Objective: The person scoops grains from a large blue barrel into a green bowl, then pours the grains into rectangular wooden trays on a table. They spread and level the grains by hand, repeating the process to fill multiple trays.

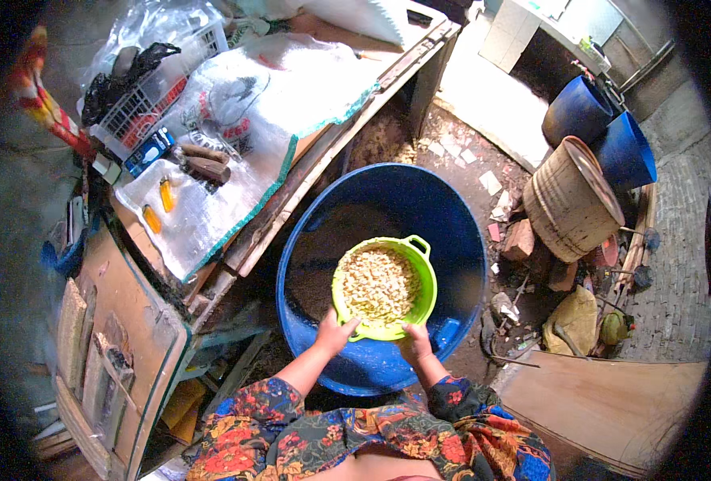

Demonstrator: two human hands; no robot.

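Observation:
Both my hands grip a lime-green plastic colander by its near side. My left hand holds it at the lower left, and my right hand at the lower right, thumbs on the rim. Pale, small pieces that look like grain or beans fill much of the colander. A loop handle stands out at its far right. Beneath it is a large blue plastic barrel, open at the top. Something dark brown lies inside the barrel, partly hidden by the colander.
At left, a wooden table carries a white woven sack, a plastic basket and two yellow-handled tools. To the right are a rusty metal drum, blue barrels, bricks and a wooden board.

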